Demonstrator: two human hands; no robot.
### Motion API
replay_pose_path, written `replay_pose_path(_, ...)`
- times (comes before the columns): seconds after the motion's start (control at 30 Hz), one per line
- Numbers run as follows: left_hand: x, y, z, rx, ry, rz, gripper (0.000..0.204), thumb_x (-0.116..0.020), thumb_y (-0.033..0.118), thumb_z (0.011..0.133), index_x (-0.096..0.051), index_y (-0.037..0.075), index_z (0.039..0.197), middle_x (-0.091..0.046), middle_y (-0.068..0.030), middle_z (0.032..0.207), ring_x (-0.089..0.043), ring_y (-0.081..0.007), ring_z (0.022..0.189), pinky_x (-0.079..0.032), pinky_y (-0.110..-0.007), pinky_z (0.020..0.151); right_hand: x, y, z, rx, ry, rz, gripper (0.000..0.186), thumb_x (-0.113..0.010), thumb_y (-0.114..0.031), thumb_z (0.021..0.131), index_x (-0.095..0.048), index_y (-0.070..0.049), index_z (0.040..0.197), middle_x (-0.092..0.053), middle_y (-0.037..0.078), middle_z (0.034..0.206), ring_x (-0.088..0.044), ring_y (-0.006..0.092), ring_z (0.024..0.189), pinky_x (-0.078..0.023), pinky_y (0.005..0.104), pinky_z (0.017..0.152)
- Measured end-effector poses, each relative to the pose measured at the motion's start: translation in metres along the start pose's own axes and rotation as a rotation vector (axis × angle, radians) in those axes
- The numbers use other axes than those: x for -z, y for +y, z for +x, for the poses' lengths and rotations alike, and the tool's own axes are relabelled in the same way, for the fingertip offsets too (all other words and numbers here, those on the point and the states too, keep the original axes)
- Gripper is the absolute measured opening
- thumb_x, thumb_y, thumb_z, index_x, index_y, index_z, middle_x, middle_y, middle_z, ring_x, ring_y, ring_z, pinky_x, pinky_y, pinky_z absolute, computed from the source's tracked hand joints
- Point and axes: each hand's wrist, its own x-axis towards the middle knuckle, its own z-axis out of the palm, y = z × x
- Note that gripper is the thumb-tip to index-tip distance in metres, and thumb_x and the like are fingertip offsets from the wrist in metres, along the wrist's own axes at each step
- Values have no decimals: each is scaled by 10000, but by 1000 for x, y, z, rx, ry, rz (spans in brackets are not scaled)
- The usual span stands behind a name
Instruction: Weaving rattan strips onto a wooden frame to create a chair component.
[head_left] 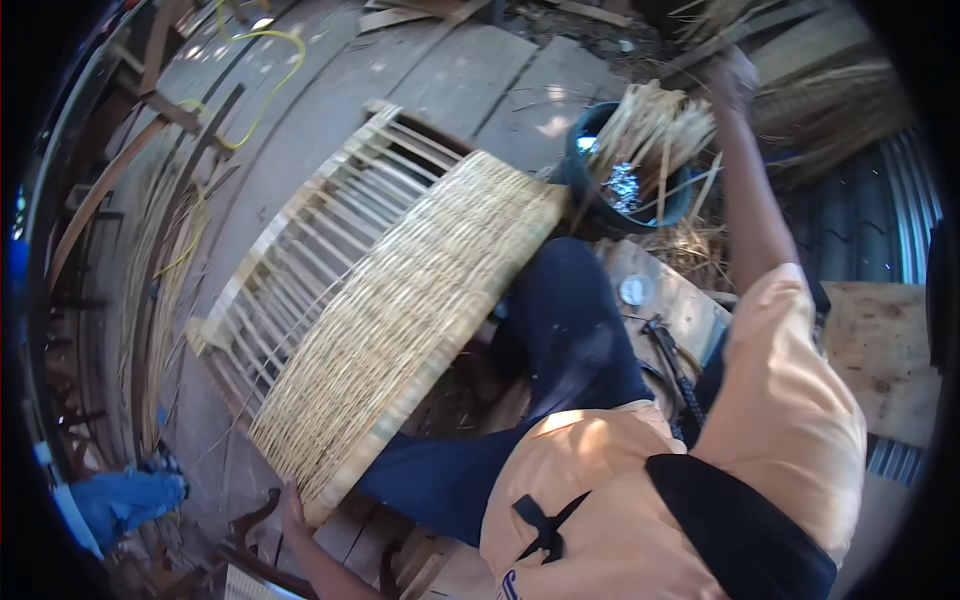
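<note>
A wooden frame with a partly woven straw seat or panel (410, 270) lies slanted across my legs. Tight weave covers its near side, while bare pale strands (320, 225) stretch over its far left side. My left hand (293, 508) grips the panel's lower left corner, its fingers partly hidden at the edge. Far out at the upper right, my right hand (735, 80) is at the bundles of dry straw (840, 110). Motion smears its fingers, so I cannot make out whether it holds any strands.
A dark bucket (577, 165) holds water and pale fibre strips (655, 125), just beyond my knee. A clear round lid or dish (636, 290) rests on a board beside my leg. Long canes (150, 300) and a yellow cord (300, 60) lie at the left. Another person's blue-clothed leg (120, 505) shows lower left.
</note>
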Motion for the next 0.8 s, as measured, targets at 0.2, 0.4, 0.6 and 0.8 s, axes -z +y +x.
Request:
replay_pose_path(0.2, -51, 8, -35, -282, 77, 17, 704, -492, 506, 899, -405, -61, 1308, -541, -179, 1226, -592, -260, 1028, -483, -370, 852, 18, 46, -118, -310, 64, -329, 750, -551, -499, 827, -305, -50, 1375, -385, 205, 1368, -373, 373, 1259, -311, 471, 1026)
replay_pose_path(0.4, -94, -8, -123, -313, 488, 374, 633, -445, 486, 910, -536, -87, 1165, -596, -232, 1084, -560, -293, 1014, -400, -377, 904, -68, -145, -270, 150, -598, 462, 450, -572, -191, 884, -463, -2, 1277, -506, 205, 1254, -473, 317, 1184, -364, 365, 1003)
replay_pose_path(0.6, -185, 29, -211, -216, 674, 466, 655, -492, 483, 882, -461, -75, 1224, -563, -295, 1097, -526, -411, 1024, -382, -427, 895, -116, -325, -374, 122, -1346, 739, 418, -512, -236, 922, -444, -65, 1296, -400, 161, 1349, -411, 300, 1230, -337, 356, 1068)
replay_pose_path(0.8, -182, 21, -201, -333, 649, 280, 504, -521, 357, 887, -514, -77, 1143, -589, -213, 1041, -548, -284, 935, -409, -378, 845, -144, -384, -407, 520, -1431, 196, 597, -402, -454, 921, -262, -165, 1424, -221, 123, 1482, -200, 313, 1365, -156, 421, 1139)
